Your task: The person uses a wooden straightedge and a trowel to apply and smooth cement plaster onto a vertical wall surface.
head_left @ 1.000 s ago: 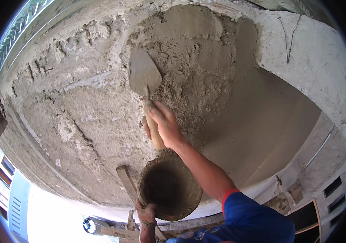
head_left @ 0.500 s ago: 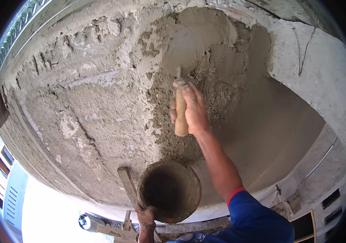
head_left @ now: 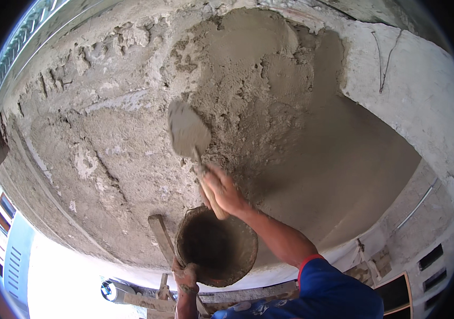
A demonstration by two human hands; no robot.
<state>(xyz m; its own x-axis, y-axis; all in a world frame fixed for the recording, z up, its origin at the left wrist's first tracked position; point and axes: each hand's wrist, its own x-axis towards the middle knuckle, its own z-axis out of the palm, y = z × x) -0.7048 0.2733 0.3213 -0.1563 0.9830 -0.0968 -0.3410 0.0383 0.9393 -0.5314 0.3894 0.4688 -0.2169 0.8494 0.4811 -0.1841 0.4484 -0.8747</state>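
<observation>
My right hand (head_left: 225, 190) is closed round the wooden handle of a trowel (head_left: 188, 129). Its mortar-smeared blade is over the edge between the wet grey mortar (head_left: 269, 90) and the rough, dry wall (head_left: 126, 175). My left hand (head_left: 185, 277) grips the near left rim of a dark, mortar-crusted bucket (head_left: 246, 242), directly below the trowel. Inside the bucket it is too dark to make out the contents. A flat wooden strip (head_left: 161, 234) stands against the bucket's left side, running down to my left hand; whether my fingers hold it too, I cannot tell.
Smooth, damp plaster (head_left: 360, 159) spreads over the right part of the wall, bordered by a pale concrete beam (head_left: 418, 80) with hanging wires. Low down are wooden scaffold poles (head_left: 150, 302). Beyond, at the lower left, stands a blue and white building (head_left: 11, 250).
My right hand has brought the trowel down and left from the upper mortar patch, its blade now showing face-on. My left hand and the bucket stay almost in place.
</observation>
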